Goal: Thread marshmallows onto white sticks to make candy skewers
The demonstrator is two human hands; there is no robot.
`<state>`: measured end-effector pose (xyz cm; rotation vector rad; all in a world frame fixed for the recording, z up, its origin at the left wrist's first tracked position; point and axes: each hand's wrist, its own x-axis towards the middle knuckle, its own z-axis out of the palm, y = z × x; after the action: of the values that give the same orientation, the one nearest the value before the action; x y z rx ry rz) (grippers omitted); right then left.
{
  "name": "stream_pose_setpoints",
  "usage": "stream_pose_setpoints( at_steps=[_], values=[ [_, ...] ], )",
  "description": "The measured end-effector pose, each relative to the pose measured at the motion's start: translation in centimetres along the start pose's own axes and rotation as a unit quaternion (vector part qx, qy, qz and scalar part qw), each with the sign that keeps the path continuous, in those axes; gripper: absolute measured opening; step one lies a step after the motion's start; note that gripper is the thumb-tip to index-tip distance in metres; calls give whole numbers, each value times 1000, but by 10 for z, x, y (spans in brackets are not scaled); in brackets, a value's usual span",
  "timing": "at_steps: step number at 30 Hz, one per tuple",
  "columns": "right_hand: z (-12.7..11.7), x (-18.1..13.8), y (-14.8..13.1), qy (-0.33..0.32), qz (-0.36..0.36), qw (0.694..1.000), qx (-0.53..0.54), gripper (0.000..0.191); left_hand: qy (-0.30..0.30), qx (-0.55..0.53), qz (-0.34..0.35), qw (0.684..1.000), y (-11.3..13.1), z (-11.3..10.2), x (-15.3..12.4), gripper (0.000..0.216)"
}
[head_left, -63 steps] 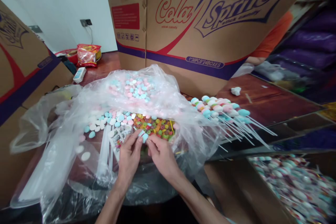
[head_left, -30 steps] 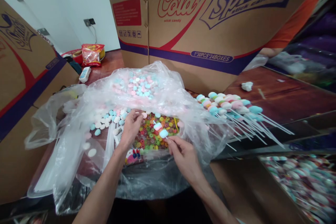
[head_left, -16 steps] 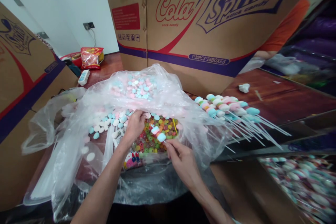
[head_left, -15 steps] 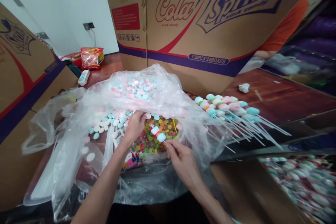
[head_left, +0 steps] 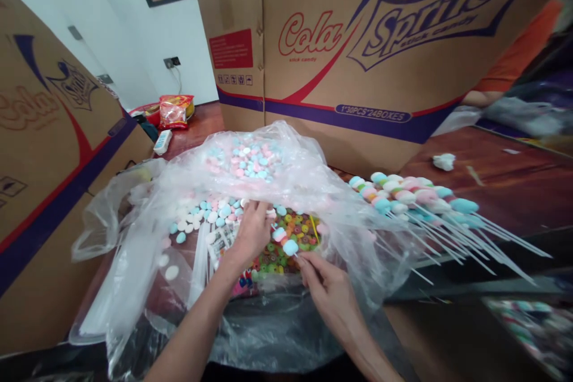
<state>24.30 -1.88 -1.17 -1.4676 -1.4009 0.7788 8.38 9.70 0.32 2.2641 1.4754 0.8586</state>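
My right hand (head_left: 329, 283) pinches the lower end of a candy skewer (head_left: 290, 247), a thin white stick threaded with blue, white and pinkish marshmallows and gummy rings. Just above its tip, my left hand (head_left: 254, 228) has its fingers closed on a pale pink marshmallow (head_left: 271, 213), partly hidden by the fingers. Under both hands lies a clear bag of colourful gummy rings (head_left: 273, 259). Loose blue, white and pink marshmallows (head_left: 212, 215) spread left of my left hand, with more in a large clear plastic bag (head_left: 290, 179) behind.
Finished-looking skewers (head_left: 425, 197) lie piled at the right, sticks pointing towards me. Plain white sticks (head_left: 105, 310) lie at the left. Large cardboard boxes (head_left: 313, 83) stand behind and left. Another person's arm (head_left: 514, 59) shows at far right. A crumpled white scrap (head_left: 444, 161) lies on the table.
My left hand has moved right, bringing the marshmallow close to the skewer's tip. The right hand keeps its pinch on the stick. The whole view has shifted slightly.
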Motion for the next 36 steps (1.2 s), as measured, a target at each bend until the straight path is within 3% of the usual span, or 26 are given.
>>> stream_pose_setpoints(
  at_steps=[3,5,10,16,24,36],
  values=[
    [-1,0,2,3,2,1000,9,40,5,-29,-9,1000,4,-3,-8,25],
    [-3,0,1,3,5,1000,16,40,22,-115,-50,992,5,-7,-13,21],
    [-6,-3,-8,-29,-2,999,19,34,51,-380,-170,908,7,-17,-32,28],
    [-2,-4,-18,-44,-45,998,-5,31,60,-450,-213,866,13,-19,-49,26],
    [-2,-3,-17,-55,-62,996,-34,32,79,-392,-211,892,3,-8,-55,28],
    [-2,-5,-16,-66,-25,995,-70,33,87,-322,-171,927,-8,-11,-64,21]
  ],
)
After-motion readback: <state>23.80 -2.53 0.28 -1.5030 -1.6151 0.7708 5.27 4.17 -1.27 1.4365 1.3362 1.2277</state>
